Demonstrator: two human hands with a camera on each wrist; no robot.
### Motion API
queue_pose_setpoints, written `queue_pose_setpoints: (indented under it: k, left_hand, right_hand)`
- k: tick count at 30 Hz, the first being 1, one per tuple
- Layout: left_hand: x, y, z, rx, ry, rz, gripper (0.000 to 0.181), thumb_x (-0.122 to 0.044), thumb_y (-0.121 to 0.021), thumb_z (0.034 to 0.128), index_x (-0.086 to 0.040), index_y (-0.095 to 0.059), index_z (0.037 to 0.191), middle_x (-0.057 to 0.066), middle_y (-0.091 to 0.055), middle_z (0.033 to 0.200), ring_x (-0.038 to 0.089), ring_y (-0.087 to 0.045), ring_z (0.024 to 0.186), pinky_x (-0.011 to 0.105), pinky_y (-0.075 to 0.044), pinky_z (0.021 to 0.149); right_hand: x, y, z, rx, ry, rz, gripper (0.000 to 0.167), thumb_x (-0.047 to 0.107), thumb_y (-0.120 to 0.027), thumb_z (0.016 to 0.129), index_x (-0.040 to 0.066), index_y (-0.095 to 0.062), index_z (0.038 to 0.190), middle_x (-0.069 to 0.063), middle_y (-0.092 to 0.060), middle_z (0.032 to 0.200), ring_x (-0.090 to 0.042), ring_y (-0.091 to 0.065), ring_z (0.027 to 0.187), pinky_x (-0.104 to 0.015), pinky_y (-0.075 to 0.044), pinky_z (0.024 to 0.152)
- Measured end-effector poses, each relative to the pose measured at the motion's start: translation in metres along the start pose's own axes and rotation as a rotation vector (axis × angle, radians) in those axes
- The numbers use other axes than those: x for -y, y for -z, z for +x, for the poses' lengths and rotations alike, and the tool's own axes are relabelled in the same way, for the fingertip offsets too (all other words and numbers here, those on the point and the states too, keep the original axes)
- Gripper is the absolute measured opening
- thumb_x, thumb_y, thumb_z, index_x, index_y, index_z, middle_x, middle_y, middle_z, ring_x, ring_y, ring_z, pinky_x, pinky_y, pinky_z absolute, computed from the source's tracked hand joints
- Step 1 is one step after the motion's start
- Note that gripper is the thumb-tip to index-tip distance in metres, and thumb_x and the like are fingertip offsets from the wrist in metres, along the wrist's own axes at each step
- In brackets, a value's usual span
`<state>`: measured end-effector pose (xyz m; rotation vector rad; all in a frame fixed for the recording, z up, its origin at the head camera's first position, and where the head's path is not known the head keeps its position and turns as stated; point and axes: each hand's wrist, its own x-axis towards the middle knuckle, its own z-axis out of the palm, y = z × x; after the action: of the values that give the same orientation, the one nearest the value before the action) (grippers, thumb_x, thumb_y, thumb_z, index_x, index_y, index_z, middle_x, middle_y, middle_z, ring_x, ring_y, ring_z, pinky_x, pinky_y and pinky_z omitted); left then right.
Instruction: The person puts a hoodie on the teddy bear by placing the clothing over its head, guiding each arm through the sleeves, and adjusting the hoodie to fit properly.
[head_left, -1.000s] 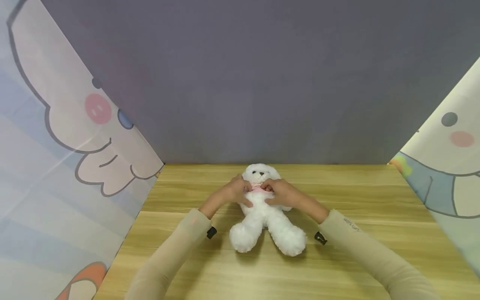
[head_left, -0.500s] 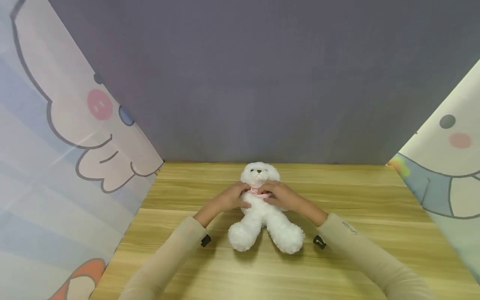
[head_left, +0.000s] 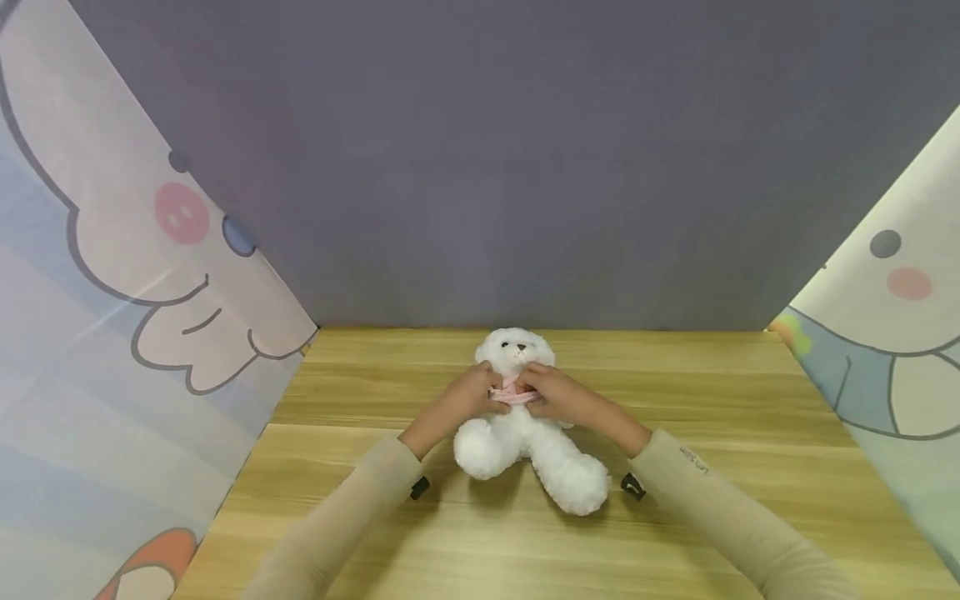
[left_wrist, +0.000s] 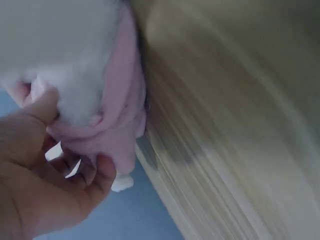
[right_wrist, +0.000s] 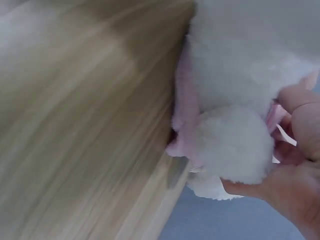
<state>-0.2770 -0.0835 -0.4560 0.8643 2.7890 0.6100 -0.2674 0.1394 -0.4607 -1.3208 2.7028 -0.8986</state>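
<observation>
A white plush bear (head_left: 570, 475) lies face up on the wooden table, its legs pointing toward me. Around its chest is a small pink garment (head_left: 513, 396). My left hand (head_left: 471, 392) pinches the garment's edge at the bear's left side as I see it; in the left wrist view, thumb and fingers (left_wrist: 104, 172) grip the folded pink cloth (left_wrist: 120, 115). From the opposite side my right hand (head_left: 558, 393) pinches the cloth near the chest. In the right wrist view a fluffy white arm (right_wrist: 235, 145) partly hides that grip.
The wooden table (head_left: 360, 533) reaches back to a grey wall panel (head_left: 480, 167). Cartoon-printed panels stand at the left (head_left: 75, 333) and right (head_left: 900, 358). A black strap end (head_left: 633, 486) hangs by the right sleeve.
The pink garment's edge now stretches lower across the chest between both hands. The bear's leg on the left of the view has lifted slightly. The view has shifted a little.
</observation>
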Motion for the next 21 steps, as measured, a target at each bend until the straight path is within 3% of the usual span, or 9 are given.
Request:
queue_pose_setpoints:
  k: [4, 8, 12, 15, 18, 21]
  left_hand:
    - [-0.009, -0.002, -0.003, -0.081, -0.004, 0.185, 0.028, -0.03, -0.083, 0.0847, -0.013, -0.061, 0.086, 0.002, -0.052, 0.089, 0.015, -0.049, 0.076, 0.027, -0.043, 0.06]
    - [-0.016, -0.001, -0.014, -0.144, 0.039, 0.267, 0.028, -0.032, -0.078, 0.0901, -0.014, -0.057, 0.092, 0.002, -0.053, 0.09, 0.019, -0.054, 0.078, 0.031, -0.046, 0.057]
    - [-0.019, 0.0, -0.03, -0.2, 0.047, 0.214, 0.024, -0.03, -0.073, 0.0949, -0.014, -0.058, 0.106, 0.004, -0.059, 0.103, 0.024, -0.057, 0.088, 0.036, -0.05, 0.064]
    - [-0.019, 0.004, -0.04, -0.238, 0.026, 0.143, 0.029, -0.027, -0.075, 0.0937, -0.012, -0.06, 0.114, 0.007, -0.06, 0.112, 0.026, -0.056, 0.094, 0.039, -0.052, 0.075]
    - [-0.017, 0.009, -0.048, -0.218, 0.025, 0.053, 0.038, -0.027, -0.08, 0.0889, -0.006, -0.062, 0.115, 0.011, -0.06, 0.115, 0.023, -0.056, 0.092, 0.04, -0.052, 0.081]
    - [-0.015, 0.009, -0.049, -0.187, 0.056, -0.025, 0.044, -0.026, -0.081, 0.0855, -0.004, -0.062, 0.118, 0.014, -0.059, 0.116, 0.022, -0.057, 0.091, 0.04, -0.053, 0.082]
  right_hand:
    - [-0.001, 0.001, 0.0, -0.049, 0.016, -0.07, 0.017, 0.002, -0.071, 0.085, 0.011, -0.059, 0.092, 0.001, -0.051, 0.092, -0.01, -0.045, 0.078, -0.024, -0.043, 0.068]
    - [-0.011, 0.006, -0.004, -0.04, 0.034, -0.016, 0.016, 0.007, -0.07, 0.091, 0.011, -0.062, 0.104, 0.001, -0.058, 0.099, -0.011, -0.052, 0.085, -0.027, -0.048, 0.075]
    - [-0.019, 0.019, -0.02, 0.007, 0.001, 0.098, 0.029, 0.006, -0.068, 0.092, 0.01, -0.063, 0.12, -0.002, -0.064, 0.115, -0.016, -0.061, 0.101, -0.036, -0.053, 0.087]
    - [-0.021, 0.028, -0.031, 0.063, -0.037, 0.106, 0.041, 0.008, -0.07, 0.092, 0.009, -0.06, 0.131, -0.006, -0.062, 0.13, -0.024, -0.059, 0.115, -0.045, -0.051, 0.097]
    - [-0.021, 0.031, -0.036, 0.119, -0.045, 0.07, 0.048, 0.013, -0.072, 0.093, 0.009, -0.056, 0.138, -0.008, -0.058, 0.136, -0.027, -0.056, 0.122, -0.047, -0.048, 0.101]
    - [-0.017, 0.031, -0.037, 0.113, -0.031, 0.047, 0.051, 0.013, -0.074, 0.093, 0.007, -0.055, 0.139, -0.011, -0.057, 0.136, -0.028, -0.057, 0.122, -0.047, -0.049, 0.1]
